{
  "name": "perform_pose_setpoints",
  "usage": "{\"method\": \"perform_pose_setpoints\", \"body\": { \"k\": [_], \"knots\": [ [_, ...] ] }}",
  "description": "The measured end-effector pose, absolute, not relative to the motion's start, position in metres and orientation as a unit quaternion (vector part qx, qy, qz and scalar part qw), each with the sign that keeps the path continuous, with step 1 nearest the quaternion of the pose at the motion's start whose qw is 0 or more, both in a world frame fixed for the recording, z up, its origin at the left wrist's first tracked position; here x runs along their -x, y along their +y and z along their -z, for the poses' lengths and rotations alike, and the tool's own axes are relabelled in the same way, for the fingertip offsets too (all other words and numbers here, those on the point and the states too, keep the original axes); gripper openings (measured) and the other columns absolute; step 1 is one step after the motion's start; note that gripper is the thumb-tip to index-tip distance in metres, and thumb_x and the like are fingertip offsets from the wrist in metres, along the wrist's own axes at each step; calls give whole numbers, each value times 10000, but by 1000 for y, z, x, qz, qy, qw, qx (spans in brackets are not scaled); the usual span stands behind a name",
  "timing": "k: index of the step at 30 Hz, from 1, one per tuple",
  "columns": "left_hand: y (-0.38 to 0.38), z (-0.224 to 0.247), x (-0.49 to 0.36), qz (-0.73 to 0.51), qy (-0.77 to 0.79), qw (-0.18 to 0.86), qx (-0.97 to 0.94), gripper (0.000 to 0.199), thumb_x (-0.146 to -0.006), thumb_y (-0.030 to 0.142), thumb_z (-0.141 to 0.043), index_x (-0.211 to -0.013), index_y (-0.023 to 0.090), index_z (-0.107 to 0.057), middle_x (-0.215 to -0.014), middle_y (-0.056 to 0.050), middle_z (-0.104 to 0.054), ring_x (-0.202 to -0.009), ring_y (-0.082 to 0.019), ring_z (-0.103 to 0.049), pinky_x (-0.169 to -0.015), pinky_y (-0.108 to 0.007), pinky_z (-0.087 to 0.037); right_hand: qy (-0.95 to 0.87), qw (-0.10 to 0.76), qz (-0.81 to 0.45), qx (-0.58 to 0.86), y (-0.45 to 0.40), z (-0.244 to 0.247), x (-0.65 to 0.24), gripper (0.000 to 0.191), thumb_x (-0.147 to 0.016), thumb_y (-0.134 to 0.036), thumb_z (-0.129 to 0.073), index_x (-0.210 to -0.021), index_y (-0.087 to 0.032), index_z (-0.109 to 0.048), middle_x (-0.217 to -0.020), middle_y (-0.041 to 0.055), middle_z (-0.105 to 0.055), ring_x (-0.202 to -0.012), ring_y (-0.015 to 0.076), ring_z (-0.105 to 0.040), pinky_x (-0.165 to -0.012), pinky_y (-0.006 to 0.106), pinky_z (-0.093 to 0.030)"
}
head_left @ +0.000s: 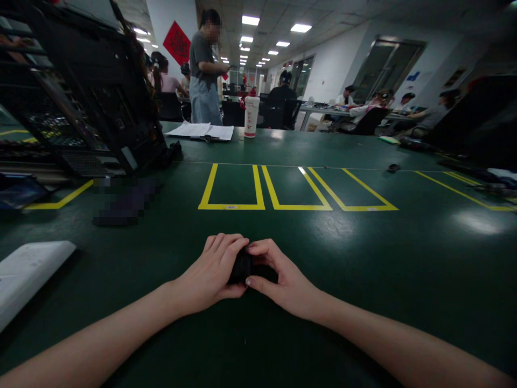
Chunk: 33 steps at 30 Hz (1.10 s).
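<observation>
Between my two hands, low over the green table (323, 334), is a small black object (241, 266) with a rounded side; its kind is unclear in the dark. My left hand (214, 267) is closed around its left side, thumb below and fingers over the top. From the right, my right hand (283, 280) pinches its edge with thumb and fingertips. Much of the object is hidden by the fingers. Farther forward, yellow tape outlines (231, 207) mark the tabletop.
An opened black computer case (109, 102) stands at left, with a blurred dark item (127, 203) before it. A white box-like thing (32, 269) lies near left. Papers (200, 131) and a white cup (251, 118) are at the far edge. A small black round piece (392, 168) lies right.
</observation>
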<state>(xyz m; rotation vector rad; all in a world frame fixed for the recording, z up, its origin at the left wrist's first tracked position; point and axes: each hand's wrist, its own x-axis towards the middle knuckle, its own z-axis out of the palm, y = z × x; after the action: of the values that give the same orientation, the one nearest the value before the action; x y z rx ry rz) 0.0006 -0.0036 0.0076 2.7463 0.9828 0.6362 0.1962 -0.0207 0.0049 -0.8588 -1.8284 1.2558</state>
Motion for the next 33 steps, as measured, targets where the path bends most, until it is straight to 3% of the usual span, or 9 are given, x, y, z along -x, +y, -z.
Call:
{"method": "perform_pose_setpoints", "body": {
  "k": [7,13,20,26,33],
  "knots": [
    [-4,-9,-1,-213,330,80,-916,645,-721,204,-656,-1256,185,-296,-1193,-123,-494,-1048,-296,-488,-870,-449,-395,-667,384,-543,336,-20,-8,-194,170,-834,-232,-571,-983,-242,-490,-992,7,-507,-946,159,-559,-825,339,-507],
    [-4,-10,-1,-204,333,82,-917,664,-708,177,-670,-1250,169,-286,-1201,-131,-478,-1057,-293,-468,-881,-457,-381,-688,354,-511,374,-21,-12,-193,309,-833,-200,-569,-1120,-230,-457,-1064,39,-526,-1007,181,-537,-903,392,-460],
    [-4,-12,-1,-197,332,83,-919,681,-699,159,-678,-1252,159,-281,-1211,-139,-469,-1072,-296,-462,-892,-456,-379,-705,375,-497,338,-21,-6,-198,367,-773,-156,-632,-1085,-252,-464,-1093,28,-481,-1054,188,-511,-945,399,-434],
    [-4,-11,-1,-201,334,86,-917,657,-715,189,-670,-1252,169,-291,-1208,-128,-479,-1068,-292,-469,-887,-453,-386,-675,370,-540,340,-20,-9,-196,223,-825,-226,-589,-1021,-236,-484,-1026,17,-528,-1003,175,-551,-905,386,-464],
    [-3,-8,-1,-206,336,83,-915,687,-693,176,-683,-1252,170,-285,-1200,-124,-479,-1063,-291,-466,-890,-452,-379,-698,351,-509,361,-21,-11,-194,316,-819,-160,-576,-1110,-218,-465,-1097,47,-508,-1044,185,-524,-943,401,-441]
  ]
}}
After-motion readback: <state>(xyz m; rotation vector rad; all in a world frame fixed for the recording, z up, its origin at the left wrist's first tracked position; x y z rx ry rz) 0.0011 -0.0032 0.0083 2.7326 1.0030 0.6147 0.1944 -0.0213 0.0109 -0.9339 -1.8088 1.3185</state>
